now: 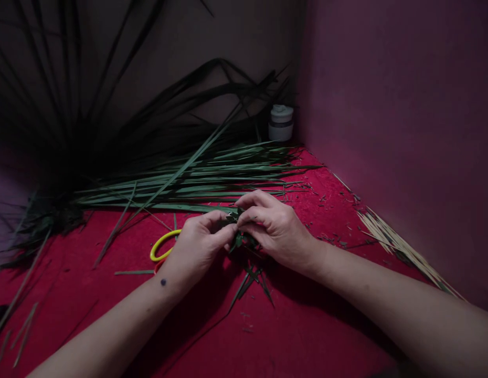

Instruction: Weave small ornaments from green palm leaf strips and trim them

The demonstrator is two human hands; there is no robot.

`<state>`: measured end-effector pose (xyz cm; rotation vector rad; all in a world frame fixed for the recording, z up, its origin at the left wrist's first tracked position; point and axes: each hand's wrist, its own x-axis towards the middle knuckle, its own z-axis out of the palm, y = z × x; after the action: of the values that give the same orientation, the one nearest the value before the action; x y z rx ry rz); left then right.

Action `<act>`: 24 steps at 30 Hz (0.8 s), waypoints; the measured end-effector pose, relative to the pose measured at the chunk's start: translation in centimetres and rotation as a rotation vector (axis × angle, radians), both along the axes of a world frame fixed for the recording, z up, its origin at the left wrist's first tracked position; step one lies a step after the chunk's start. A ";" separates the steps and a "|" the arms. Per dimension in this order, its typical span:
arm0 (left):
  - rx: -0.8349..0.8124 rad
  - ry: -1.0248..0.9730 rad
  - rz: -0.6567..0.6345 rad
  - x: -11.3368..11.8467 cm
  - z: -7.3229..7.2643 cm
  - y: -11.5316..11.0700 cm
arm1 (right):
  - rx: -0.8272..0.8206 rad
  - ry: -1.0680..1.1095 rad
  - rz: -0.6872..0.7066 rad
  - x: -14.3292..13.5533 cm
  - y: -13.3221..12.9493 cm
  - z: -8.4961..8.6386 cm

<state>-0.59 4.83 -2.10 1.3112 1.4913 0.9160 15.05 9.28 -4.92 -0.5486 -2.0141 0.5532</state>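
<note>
Between my two hands is a small dark green bundle of folded leaf strips [239, 242], partly hidden by the fingers. My left hand [202, 244] pinches it from the left, thumb and fingers closed. My right hand [273, 226] has its fingertips closed on the other side of the same piece. Narrow leaf ends [250, 281] stick out below the hands, over the red surface [291, 336]. Just behind my left wrist lies a pair of scissors with a yellow handle loop [160, 245] and a bit of red showing; the blades are hidden.
Long green leaf strips [197, 178] lie in a pile beyond the hands. A white lidded container [281, 123] stands in the back corner. Pale thin sticks [401, 247] lie along the right wall [401, 131]. Dark fronds [82, 115] spread at the back left; leaf scraps dot the surface.
</note>
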 end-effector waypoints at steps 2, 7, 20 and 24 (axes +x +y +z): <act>0.026 0.040 -0.021 0.1 0.0 -0.1 | 0.065 -0.063 -0.003 0.1 0.1 0.1; 0.094 0.172 -0.103 0.1 0.0 -0.5 | 0.121 -0.141 0.040 0.5 0.3 0.4; 0.078 0.197 -0.268 -0.2 -0.5 -0.6 | -0.141 -0.137 0.340 0.9 1.0 0.7; 0.055 0.118 -0.290 -0.2 -0.4 -0.7 | -0.125 -0.201 0.375 1.2 1.0 1.0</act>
<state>-0.83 4.14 -2.50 1.5968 1.3260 0.7053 16.28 10.27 -3.95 -0.3075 -2.3023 0.8840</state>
